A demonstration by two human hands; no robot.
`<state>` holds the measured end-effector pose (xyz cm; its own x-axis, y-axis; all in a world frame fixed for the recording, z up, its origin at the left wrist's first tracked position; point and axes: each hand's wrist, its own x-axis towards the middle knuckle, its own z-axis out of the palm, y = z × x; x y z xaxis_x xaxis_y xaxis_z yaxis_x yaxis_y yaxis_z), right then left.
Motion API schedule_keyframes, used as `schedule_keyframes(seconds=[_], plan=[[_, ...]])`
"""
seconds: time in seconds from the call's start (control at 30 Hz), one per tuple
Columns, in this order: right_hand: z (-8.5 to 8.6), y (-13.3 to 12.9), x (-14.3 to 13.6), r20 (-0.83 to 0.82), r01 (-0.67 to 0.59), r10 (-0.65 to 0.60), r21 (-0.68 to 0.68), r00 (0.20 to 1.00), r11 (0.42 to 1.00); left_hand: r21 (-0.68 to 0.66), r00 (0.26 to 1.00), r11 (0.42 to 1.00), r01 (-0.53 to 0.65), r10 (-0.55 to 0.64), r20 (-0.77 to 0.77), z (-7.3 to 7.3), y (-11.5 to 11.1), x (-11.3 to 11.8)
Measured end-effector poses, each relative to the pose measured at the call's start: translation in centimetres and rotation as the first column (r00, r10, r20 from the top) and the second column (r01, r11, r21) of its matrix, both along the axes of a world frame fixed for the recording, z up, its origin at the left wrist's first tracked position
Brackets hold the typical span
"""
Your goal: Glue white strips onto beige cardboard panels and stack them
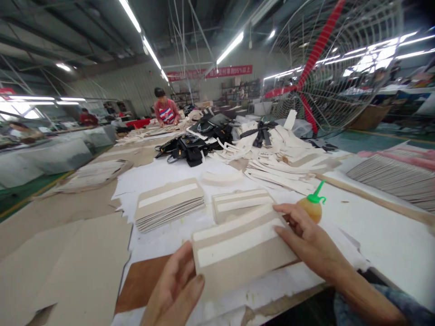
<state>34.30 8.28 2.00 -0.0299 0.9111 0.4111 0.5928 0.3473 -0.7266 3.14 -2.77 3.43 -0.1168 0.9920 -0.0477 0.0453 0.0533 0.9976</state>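
Note:
In front of me is a beige cardboard panel with two white strips across it. My right hand grips its right end, thumb on top and fingers round the far edge. At the panel's left end, my left hand has its fingers against the edge and its thumb apart at the near corner. Just beyond lies a similar striped panel, partly covered by the near one. A neat stack of striped panels stands to the left. Close to my right hand is a round glue bottle with a green nozzle.
Large cardboard sheets cover the left side, near a brown piece. Black bags and white cut strips are heaped farther back. A big fan stands at the right; a person works at the far end.

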Motion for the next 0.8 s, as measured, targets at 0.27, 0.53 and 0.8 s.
schedule_keyframes(seconds=[0.27, 0.53, 0.8], plan=[[-1.2, 11.3, 0.5, 0.231, 0.249, -0.260, 0.077, 0.938, 0.965, 0.104, 0.976, 0.986, 0.133, -0.112, -0.188, 1.0, 14.0, 4.2], [-2.8, 9.3, -0.9, 0.495, 0.194, -0.216, 0.097, 0.842, 0.976, 0.136, 0.712, 0.979, 0.150, -0.011, -0.702, -3.1, 14.5, 3.5], [-3.8, 5.8, -1.0, 0.686, 0.209, -0.214, 0.092, 0.696, 0.974, 0.093, 0.392, 0.967, 0.236, -0.007, -0.920, -3.7, 15.8, 2.8]])
